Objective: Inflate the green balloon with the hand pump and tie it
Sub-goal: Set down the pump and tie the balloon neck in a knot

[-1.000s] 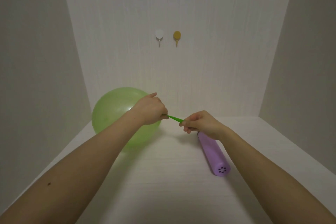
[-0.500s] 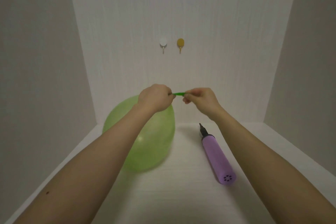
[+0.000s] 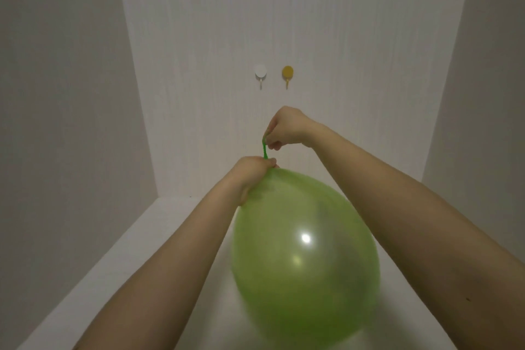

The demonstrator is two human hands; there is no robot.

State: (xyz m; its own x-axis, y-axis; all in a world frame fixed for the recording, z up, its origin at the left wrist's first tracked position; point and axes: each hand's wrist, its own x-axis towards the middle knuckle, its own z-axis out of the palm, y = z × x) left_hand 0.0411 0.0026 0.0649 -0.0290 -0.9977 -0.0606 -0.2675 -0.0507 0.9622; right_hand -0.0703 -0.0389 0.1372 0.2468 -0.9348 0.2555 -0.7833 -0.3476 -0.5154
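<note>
The light, thin-skinned balloon (image 3: 305, 253), low in the frame's centre, is best held where it is pinched: the left hand (image 3: 251, 169) clamps the neck (image 3: 264, 149), stretched upward by the right hand (image 3: 287, 128).

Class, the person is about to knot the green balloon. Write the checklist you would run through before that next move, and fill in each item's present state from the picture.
1. Balloon inflated: ok, full and round.
2. Base of neck pinched shut by left hand: ok, fingers closed right at the top of the balloon.
3. Neck stretched for looping: ok, right hand pulls it taut upward.
4. Knot already made: not ok, neck runs straight, no loop.
5. Air leaking: cannot tell.
6. Pump clear of the hands: cannot tell, not in sight.
</note>
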